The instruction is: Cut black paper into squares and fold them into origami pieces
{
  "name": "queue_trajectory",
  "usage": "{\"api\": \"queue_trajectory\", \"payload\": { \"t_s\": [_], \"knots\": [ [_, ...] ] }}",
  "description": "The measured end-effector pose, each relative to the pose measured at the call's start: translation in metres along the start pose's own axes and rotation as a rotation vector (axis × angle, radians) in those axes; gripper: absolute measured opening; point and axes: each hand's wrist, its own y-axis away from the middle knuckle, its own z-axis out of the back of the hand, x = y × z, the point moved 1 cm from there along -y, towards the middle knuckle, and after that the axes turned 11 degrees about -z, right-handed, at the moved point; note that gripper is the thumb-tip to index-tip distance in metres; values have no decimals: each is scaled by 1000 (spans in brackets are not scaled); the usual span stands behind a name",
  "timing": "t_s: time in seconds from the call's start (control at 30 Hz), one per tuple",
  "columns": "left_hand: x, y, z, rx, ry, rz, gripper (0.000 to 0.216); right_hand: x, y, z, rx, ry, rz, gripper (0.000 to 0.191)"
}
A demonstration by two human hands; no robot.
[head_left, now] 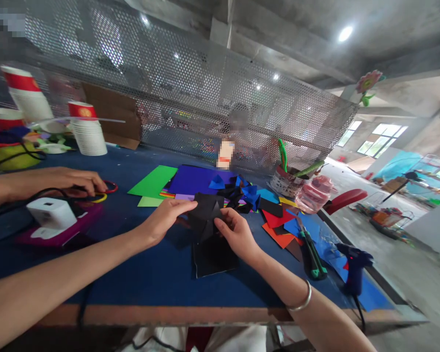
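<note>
Between my two hands is a folded piece of black paper (204, 215), held just above the table. My left hand (168, 217) pinches its upper left edge between thumb and fingers. On the right side, my right hand (238, 230) grips it with the thumb in front and the fingers curled. A flat black sheet (214, 259) lies below the folded piece on the blue table. Behind my hands sits a pile of small folded blue and black paper pieces (247, 193). Purple sheets (201, 180) and a green sheet (156, 180) lie beyond.
Another person's hand (77, 181) rests by red and yellow scissor handles (110, 188) at left, near a power strip (90, 220) with a white charger (51, 213). A utility knife (311, 254) and glue gun (355, 266) lie right. Paper cups (88, 132) stand behind.
</note>
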Motion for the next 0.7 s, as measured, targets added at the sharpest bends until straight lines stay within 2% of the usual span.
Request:
{"api": "queue_trajectory", "payload": {
  "t_s": [0.17,0.53,0.7],
  "knots": [
    [-1,3,-2,-19,9,14,39,-2,-1,-2,27,-52,-51,53],
    [-5,2,-3,18,-110,-88,49,-2,-2,-1,5,-97,-78,48],
    [-4,3,-3,38,-143,-94,47,0,-1,-2,12,-107,-73,47]
  ]
}}
